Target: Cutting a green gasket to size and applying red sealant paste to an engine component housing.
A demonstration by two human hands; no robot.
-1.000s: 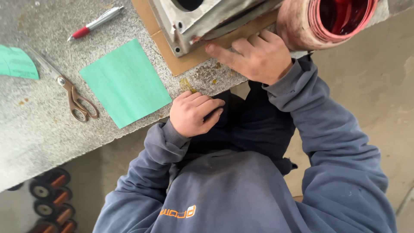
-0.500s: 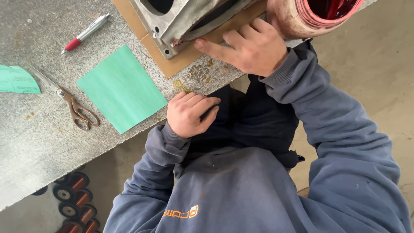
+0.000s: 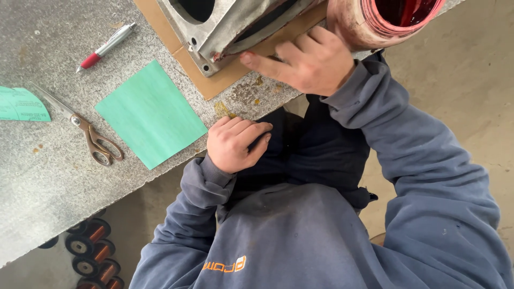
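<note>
Metal housing (image 3: 230, 27) sits on brown card (image 3: 214, 77) at the stone bench's (image 3: 48, 203) edge — right hand (image 3: 308, 61), having slid slightly along, presses open fingers beside its flange, holding nothing — left hand (image 3: 235, 143) remains loosely curled, empty, at the edge

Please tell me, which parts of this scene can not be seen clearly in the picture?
- Metal housing, head view: top cut off by the frame edge.
- Left hand: curled at the table edge; its palm is hidden.
- Right hand: fingertips pressed against the housing, any tool hidden.
- Red container: cut off at the top edge.
</note>
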